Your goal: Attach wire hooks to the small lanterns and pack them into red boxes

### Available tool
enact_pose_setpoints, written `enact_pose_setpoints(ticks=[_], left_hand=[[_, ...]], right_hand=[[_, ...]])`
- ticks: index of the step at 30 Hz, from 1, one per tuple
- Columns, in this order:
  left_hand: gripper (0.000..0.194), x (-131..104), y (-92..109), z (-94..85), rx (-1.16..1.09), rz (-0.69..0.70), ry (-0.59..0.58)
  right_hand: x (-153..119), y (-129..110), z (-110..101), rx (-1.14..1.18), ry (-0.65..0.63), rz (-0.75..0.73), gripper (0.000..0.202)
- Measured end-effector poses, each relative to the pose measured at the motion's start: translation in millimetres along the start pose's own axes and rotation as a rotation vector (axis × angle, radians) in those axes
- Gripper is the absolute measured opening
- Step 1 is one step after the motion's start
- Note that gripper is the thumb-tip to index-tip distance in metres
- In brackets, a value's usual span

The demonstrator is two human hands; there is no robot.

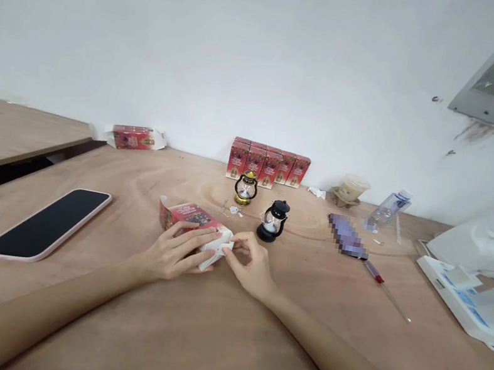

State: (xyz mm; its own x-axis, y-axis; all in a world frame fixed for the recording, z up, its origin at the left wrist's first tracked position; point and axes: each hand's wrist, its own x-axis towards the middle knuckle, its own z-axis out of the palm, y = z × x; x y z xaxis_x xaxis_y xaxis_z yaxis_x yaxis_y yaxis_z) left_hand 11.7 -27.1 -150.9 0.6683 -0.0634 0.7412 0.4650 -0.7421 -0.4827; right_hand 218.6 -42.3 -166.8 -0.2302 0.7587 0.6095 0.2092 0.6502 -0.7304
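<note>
A red printed box (191, 213) with a white end lies on its side on the wooden table, its left end flap standing open. My left hand (177, 254) lies over the box, fingers wrapped across its top and front. At the white right end, my right hand (250, 262) pinches a small white flap between thumb and fingers. Just behind the hands stand a black lantern (272, 221) and, farther back, a gold and black lantern (245, 188). Small white scraps (235, 210) lie near the gold lantern.
Several red boxes (271, 167) stand against the wall, with another box (133, 138) at the back left. A phone (48, 225) lies left. To the right are a cup (352, 189), a clear bottle (390, 209), a blurred purple item (347, 235), a screwdriver (378, 278) and a power strip (460, 302).
</note>
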Motion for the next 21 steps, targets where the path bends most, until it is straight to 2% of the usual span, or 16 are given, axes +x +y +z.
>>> enact_pose_setpoints(ticks=[4, 9, 15, 21], left_hand=[[0.043, 0.6, 1.4, -0.3, -0.010, -0.014, -0.004], [0.056, 5.1, -1.0, -1.4, 0.054, -0.043, -0.041], [0.047, 0.7, -6.8, 1.2, -0.001, -0.126, -0.139], [0.034, 0.1, -6.1, -1.2, -0.018, -0.110, -0.101]], right_hand=[[1.5, -3.1, -3.4, -0.042, -0.023, -0.074, 0.010], [2.1, -3.0, -5.0, -0.013, 0.013, -0.049, 0.008], [0.4, 0.4, -2.6, -0.002, 0.019, -0.003, 0.012], [0.3, -2.2, -3.1, -0.021, 0.000, -0.011, 0.013]])
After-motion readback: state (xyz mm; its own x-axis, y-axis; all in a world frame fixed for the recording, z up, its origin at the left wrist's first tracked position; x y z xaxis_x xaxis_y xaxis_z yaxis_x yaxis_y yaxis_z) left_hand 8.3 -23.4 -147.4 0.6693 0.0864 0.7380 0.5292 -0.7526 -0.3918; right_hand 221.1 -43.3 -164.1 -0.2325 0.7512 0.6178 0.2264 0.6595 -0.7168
